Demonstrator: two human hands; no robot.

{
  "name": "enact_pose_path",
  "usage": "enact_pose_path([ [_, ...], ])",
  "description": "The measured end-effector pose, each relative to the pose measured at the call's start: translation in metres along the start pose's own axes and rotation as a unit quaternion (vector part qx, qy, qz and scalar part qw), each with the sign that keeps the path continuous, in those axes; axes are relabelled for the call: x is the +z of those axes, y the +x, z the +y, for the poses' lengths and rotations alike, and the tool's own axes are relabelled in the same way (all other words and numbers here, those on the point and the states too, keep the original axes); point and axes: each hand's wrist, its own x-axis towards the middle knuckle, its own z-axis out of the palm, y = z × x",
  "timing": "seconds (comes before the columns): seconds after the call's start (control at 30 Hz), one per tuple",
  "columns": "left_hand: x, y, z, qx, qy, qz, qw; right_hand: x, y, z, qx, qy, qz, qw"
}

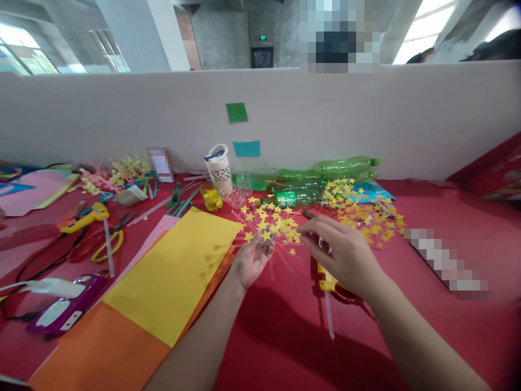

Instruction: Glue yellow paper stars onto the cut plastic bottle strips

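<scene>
My left hand (254, 259), palm up, is closed around the base of a spray of yellow paper stars (280, 221) on thin clear stems. The stars fan out above its fingers. At the spray's right edge, my right hand (345, 251) has thumb and fingertips drawn together in a pinch; whatever is between them is too small to make out. Partly covered by that hand, a yellow hot glue gun (326, 278) lies on the red table, a clear glue stick (329, 317) jutting from its rear. A second star spray (366, 217) lies behind the right hand.
Yellow paper (179, 271) and orange paper (109, 347) lie to the left. Beyond them are a purple power strip (67, 309), another glue gun (89, 214) and scissors (108, 247). Green plastic bottles (345, 164) and a paper cup (218, 169) stand or lie against the white partition (142, 114).
</scene>
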Motion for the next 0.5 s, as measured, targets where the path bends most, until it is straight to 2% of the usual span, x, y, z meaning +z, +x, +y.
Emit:
enact_pose_path([
  [0.13,-0.001,0.001,0.001,0.003,-0.004,-0.008,1.000,0.007,-0.001,0.001,-0.041,-0.029,-0.019,0.999],
  [0.33,-0.005,0.002,0.001,0.012,-0.009,-0.025,1.000,0.017,-0.004,0.003,-0.025,-0.049,-0.044,0.997],
  [0.5,-0.005,0.002,0.001,0.015,-0.010,-0.031,0.999,0.023,-0.004,0.001,-0.012,-0.023,-0.046,0.999],
])
